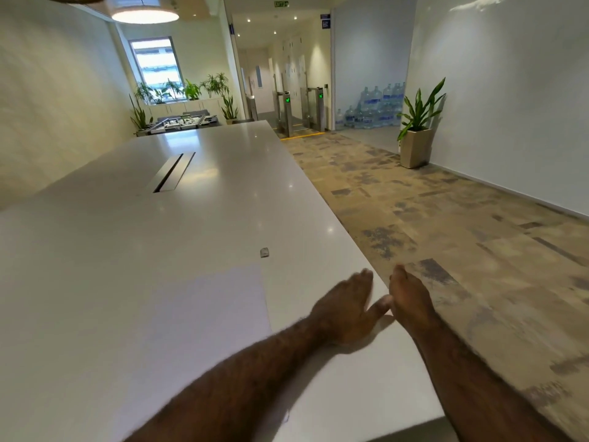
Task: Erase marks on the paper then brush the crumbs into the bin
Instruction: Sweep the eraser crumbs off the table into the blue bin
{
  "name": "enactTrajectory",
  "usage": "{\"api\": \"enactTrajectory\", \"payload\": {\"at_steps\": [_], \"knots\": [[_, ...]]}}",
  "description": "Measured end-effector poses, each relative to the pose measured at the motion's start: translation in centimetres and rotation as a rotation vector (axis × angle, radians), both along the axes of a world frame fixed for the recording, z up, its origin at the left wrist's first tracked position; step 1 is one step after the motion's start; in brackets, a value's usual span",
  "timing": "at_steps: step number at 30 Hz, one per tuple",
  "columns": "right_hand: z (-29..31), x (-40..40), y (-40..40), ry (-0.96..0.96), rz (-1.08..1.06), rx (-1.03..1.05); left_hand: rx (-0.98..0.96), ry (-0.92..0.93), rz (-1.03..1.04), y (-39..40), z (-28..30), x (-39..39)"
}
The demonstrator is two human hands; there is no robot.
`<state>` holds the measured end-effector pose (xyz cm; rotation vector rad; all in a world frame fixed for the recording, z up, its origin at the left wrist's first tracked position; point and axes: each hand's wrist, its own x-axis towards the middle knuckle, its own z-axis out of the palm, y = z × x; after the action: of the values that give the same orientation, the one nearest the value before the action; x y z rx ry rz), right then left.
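The long white counter [134,250] runs away ahead of the fingers, its right edge just under both hands. The paper [191,320] lies flat to the left of the left hand [342,306]; the eraser [264,252] sits beyond the paper's far corner, apart from both hands. The left hand rests flat near the edge, fingers loose and holding nothing. The right hand [411,298] hangs just off the edge, cupped and empty, touching the left thumb. This looks like sweeping crumbs off the counter into the waiting palm: keep the cupped hand tight under the edge. No bin is in view. Patterned carpet [446,218], potted plants and water bottles fill the room.
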<state>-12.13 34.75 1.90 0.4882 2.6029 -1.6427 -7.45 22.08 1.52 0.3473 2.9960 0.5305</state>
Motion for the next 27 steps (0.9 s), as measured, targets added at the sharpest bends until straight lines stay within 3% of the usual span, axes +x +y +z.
{"api": "enactTrajectory", "payload": {"at_steps": [2,5,8,13,19,22,27], "knots": [[0.4,0.5,0.1,0.008,0.002,0.016,0.082,-0.010,0.095,-0.5,0.6,0.8],[0.6,1.3,0.5,0.023,-0.006,0.040,-0.150,-0.103,0.336,-2.6,1.2,3.6],[0.6,2.8,1.2,0.053,-0.024,0.111,-0.219,-0.242,0.355,-1.8,0.5,7.1],[-0.2,6.4,2.4,0.121,-0.011,0.337,-0.127,-0.081,0.349,-0.6,-0.7,4.6],[-1.0,11.5,3.4,-0.019,0.076,0.738,-0.011,0.027,0.129,0.3,-0.9,-2.7],[-0.9,12.1,3.5,-0.083,0.061,0.752,-0.027,0.031,-0.029,-0.1,0.1,-5.2],[-1.5,11.5,3.9,0.007,-0.001,0.670,-0.088,0.008,-0.304,-0.2,1.1,-4.1]]}}
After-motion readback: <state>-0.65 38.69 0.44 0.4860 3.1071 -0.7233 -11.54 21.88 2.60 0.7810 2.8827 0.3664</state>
